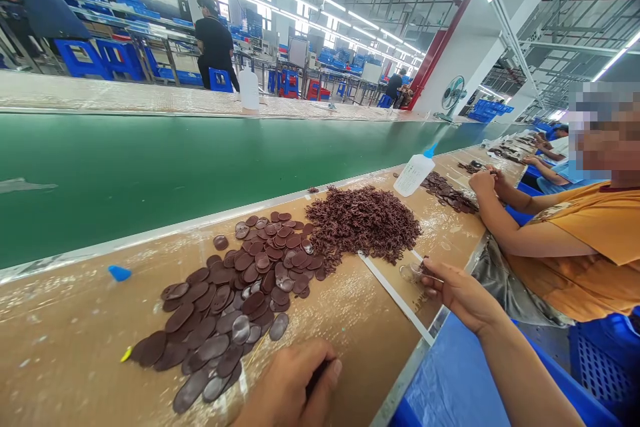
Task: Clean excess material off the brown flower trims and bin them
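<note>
At the bottom middle, my left hand [293, 383] is closed, thumb against curled fingers. A dark patch shows between them, and I cannot tell whether it is a piece or shadow. My right hand [463, 297], over the table's near edge, pinches a small dark brown piece [425, 268] at its fingertips. A clear rounded piece [410, 272] is beside those fingertips. Beyond my left hand spreads a pile of flat brown oval discs [250, 280]. Adjoining it is a heap of small curly brown pieces [365, 220].
A white strip [395, 300] crosses the tabletop. A blue-tipped bottle [414, 175] stands tilted behind the heap. A blue cap [119, 273] lies left. The green conveyor belt [200, 173] runs beyond. A blue bin [450, 373] is below the edge; a co-worker in orange [575, 247] sits right.
</note>
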Tool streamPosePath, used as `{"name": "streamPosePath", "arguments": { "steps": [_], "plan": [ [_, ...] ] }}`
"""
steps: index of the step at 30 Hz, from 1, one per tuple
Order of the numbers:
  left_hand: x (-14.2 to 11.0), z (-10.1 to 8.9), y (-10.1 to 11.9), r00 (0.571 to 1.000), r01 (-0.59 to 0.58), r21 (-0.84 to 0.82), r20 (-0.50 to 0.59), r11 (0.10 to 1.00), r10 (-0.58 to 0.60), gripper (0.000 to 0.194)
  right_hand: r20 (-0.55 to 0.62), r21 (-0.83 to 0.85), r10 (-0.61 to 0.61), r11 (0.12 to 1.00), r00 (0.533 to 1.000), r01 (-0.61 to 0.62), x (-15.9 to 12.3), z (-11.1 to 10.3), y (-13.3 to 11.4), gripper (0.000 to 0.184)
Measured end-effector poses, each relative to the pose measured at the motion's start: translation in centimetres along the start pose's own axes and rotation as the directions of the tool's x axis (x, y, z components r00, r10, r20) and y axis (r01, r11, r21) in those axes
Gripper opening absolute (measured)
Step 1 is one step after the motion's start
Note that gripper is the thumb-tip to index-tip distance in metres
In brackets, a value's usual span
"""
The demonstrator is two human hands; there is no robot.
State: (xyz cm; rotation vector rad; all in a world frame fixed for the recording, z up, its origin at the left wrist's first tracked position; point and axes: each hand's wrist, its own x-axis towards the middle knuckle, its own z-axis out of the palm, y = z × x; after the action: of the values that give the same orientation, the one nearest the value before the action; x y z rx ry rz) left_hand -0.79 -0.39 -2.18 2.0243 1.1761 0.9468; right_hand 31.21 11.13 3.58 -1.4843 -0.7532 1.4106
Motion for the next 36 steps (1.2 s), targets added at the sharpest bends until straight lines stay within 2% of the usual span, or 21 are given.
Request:
{"name": "streamPosePath", "arguments": {
  "steps": [25,36],
  "plan": [
    [-0.02,0.03,-0.10,1.000,-0.008,0.026,0.014,1.000,0.008,0.022,-0.015,0.020,0.006,1.000,1.000,-0.006,-0.03,-0.06,-0.05,0.019],
    [0.13,-0.01,0.02,0.999,-0.038,0.008,-0.024,0.999,0.038,0.020,-0.024,0.048,-0.011,0.999,1.000,0.012,-0.27,0.04,-0.12,0.030]
  ]
}}
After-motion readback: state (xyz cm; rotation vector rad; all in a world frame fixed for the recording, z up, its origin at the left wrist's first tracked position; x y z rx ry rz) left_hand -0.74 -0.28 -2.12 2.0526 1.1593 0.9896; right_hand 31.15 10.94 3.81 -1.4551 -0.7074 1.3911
